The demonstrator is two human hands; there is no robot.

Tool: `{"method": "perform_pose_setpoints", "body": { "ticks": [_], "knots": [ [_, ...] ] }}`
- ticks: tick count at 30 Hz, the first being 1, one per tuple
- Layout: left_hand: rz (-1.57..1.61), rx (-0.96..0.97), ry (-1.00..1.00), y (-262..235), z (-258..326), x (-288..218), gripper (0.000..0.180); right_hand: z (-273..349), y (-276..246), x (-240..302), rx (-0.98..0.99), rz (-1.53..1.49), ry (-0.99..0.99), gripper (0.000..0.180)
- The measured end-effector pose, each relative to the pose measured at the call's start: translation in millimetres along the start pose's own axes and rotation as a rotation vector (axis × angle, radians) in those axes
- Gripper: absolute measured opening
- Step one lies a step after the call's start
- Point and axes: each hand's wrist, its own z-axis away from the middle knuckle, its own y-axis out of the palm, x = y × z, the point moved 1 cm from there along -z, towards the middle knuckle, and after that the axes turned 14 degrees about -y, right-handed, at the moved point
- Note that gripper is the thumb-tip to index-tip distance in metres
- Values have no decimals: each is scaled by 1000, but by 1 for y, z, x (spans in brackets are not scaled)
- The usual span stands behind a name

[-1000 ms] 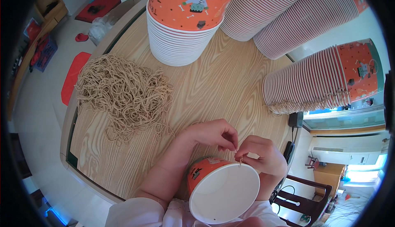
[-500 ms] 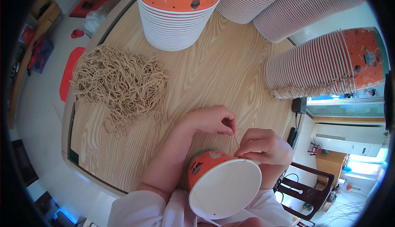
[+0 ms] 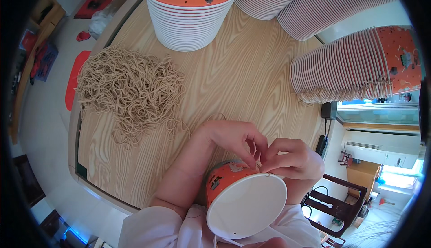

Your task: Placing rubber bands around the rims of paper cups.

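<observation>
An orange printed paper bucket lies tilted on its side against me, its round white mouth toward me. A small hole shows near the low part of its rim. At the upper rim, a thin tan string runs by the bucket's wall. My left hand pinches the string just above the wall, thumb and fingertips close together. Touching it from the right, my right hand also pinches the string at the rim. The fingertips partly hide the string between them.
A loose heap of tan strings covers the table's left side. Nested buckets stand at the back, with more stacks behind right. Another stack lies on its side at the right, strings along its rims. A dark chair is at lower right.
My left hand has come down and right to the bucket's rim, meeting my right hand. The string stretched between the hands has shortened. The bucket has barely shifted.
</observation>
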Motion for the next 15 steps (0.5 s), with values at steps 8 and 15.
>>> {"method": "perform_pose_setpoints", "body": {
  "ticks": [8,15],
  "knots": [
    [27,36,-18,5,-7,2,27,0,1,-1,8,-3,-7,18],
    [52,30,-32,7,-7,3,21,-4,0,0,28,37,3,20]
  ]
}}
